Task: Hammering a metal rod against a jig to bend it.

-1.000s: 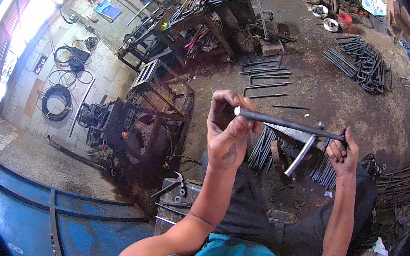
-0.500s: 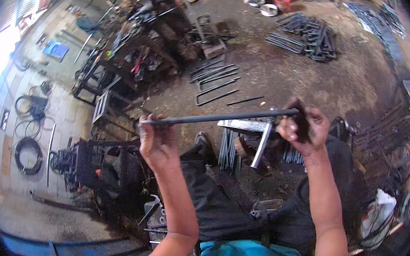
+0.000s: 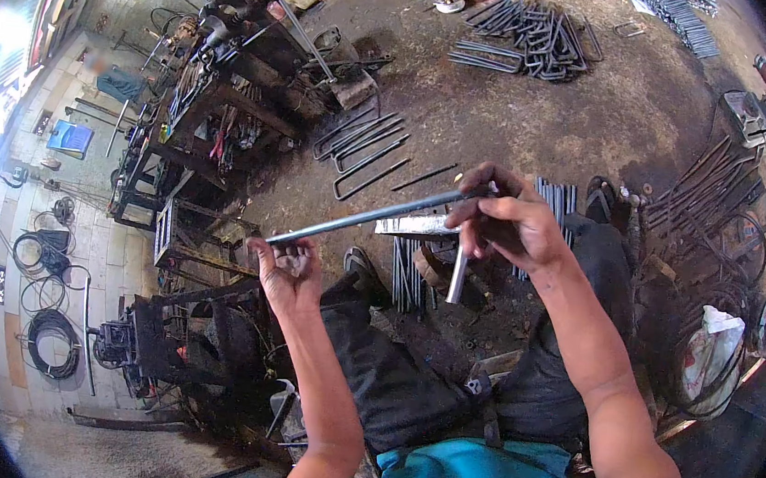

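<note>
A straight dark metal rod (image 3: 367, 213) spans between my two hands above my lap, its right end raised. My left hand (image 3: 292, 272) pinches its left end with the thumb, the other fingers curled beneath. At the right end, my right hand (image 3: 518, 223) grips the rod with bent fingers that hide its tip. Below the rod is a bright metal block (image 3: 414, 224), with a silver bar (image 3: 457, 278) sloping down beside it, partly covered by my right hand. Bundles of straight rods (image 3: 409, 274) lie on the floor by the block.
U-shaped bent rods (image 3: 372, 157) lie on the floor ahead, with a larger heap (image 3: 540, 47) farther back. A cluttered workbench (image 3: 240, 96) with a vise stands at left. Loose rods (image 3: 701, 191) and a white sack (image 3: 713, 349) are at right. A person (image 3: 121, 83) is at far left.
The rod has shifted left in view and tilts more steeply. My right hand has moved left with it, its fingers now bent over the rod's end. The whole view has shifted.
</note>
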The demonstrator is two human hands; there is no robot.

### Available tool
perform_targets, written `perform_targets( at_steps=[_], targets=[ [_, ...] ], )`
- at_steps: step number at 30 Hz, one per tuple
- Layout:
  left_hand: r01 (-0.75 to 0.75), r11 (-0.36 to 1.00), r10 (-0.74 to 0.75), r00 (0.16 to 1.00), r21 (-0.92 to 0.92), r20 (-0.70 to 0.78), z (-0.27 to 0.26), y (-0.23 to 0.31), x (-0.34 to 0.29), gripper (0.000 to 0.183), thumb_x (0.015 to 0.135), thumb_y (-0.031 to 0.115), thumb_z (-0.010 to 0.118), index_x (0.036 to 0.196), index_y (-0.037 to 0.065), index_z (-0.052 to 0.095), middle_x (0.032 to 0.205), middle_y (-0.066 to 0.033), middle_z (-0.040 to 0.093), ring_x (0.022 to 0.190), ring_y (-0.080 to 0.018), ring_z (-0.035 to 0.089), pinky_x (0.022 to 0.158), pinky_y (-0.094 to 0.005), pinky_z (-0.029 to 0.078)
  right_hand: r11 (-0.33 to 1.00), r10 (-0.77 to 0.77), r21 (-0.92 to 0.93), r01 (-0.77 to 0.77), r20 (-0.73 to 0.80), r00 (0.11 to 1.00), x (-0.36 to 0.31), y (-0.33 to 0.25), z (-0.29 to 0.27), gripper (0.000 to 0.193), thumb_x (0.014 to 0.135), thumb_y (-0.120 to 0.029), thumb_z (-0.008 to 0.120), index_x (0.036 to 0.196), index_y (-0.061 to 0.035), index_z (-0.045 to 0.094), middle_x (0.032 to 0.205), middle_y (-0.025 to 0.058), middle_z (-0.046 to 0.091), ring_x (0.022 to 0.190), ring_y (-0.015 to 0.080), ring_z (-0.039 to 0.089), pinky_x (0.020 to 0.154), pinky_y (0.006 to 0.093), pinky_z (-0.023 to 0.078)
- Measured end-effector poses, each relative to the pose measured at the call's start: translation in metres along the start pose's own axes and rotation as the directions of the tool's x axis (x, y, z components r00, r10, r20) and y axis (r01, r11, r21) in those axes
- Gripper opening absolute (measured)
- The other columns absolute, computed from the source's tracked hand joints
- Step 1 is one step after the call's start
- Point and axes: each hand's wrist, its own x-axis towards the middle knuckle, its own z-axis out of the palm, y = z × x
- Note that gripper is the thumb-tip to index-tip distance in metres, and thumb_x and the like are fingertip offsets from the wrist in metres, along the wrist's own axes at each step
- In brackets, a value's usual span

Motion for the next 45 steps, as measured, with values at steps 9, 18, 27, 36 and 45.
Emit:
perform_targets(
  at_steps=[9,18,27,36,45],
  targets=[
    [0.145,0.972,-0.180,0.964,0.183,0.193,0.024,-0.058,0.008,0.043,0.092,0.010,0.053,0.132,0.011,0.037,0.137,-0.0174,0.044,0.128,-0.0360,0.041,0.104,-0.0503,0.038,0.941,0.107,-0.268,-0.207,-0.344,0.933,0.018,0.031,-0.035,0.031,0.097,-0.022,0.044,0.121,-0.0029,0.051,0.096,0.0169,0.068,0.067,0.0188,0.065,0.059,0.0275,0.046],
    [0.030,0.729,-0.182,0.971,0.684,0.152,-0.067,-0.121,0.085,0.023,0.097,0.016,0.050,0.118,0.006,0.051,0.086,-0.0084,0.059,0.079,-0.0207,0.059,0.073,-0.0357,0.051,0.034,0.023,-0.760,-0.649,-0.649,0.761,0.000,0.061,-0.125,0.031,0.089,-0.025,0.057,0.103,0.0014,0.059,0.087,0.0210,0.067,0.081,0.0330,0.065,0.072,0.0406,0.050],
    [-0.253,-0.050,-0.402,0.891,0.966,0.213,-0.149,-0.181,0.077,0.029,0.093,0.022,0.053,0.104,-0.004,0.057,0.071,-0.0100,0.058,0.064,-0.0152,0.052,0.060,-0.0323,0.042,0.209,0.179,-0.592,-0.778,-0.759,0.625,-0.043,0.087,-0.137,0.031,0.093,-0.030,0.056,0.095,0.0004,0.060,0.079,0.0085,0.066,0.062,0.0123,0.060,0.055,0.0278,0.048],
    [-0.427,-0.363,-0.633,0.765,0.828,0.117,-0.195,-0.191,0.059,0.029,0.088,0.022,0.053,0.098,-0.005,0.057,0.090,-0.0314,0.062,0.091,-0.0455,0.061,0.082,-0.0518,0.047,0.760,0.311,-0.170,-0.628,-0.753,0.581,-0.015,0.168,-0.152,0.026,0.084,-0.020,0.061,0.097,0.0017,0.055,0.086,0.0127,0.061,0.073,0.0256,0.061,0.072,0.0411,0.050],
    [-0.481,-0.314,-0.569,0.785,0.818,0.243,-0.202,-0.179,0.062,0.037,0.094,0.031,0.047,0.103,-0.005,0.052,0.091,-0.0329,0.062,0.091,-0.0473,0.060,0.080,-0.0540,0.047,0.728,0.198,-0.163,-0.666,-0.880,0.432,-0.002,0.169,-0.152,0.019,0.082,-0.020,0.065,0.085,-0.0069,0.050,0.062,0.0015,0.047,0.045,0.0140,0.045,0.041,0.0300,0.039]
  ],
)
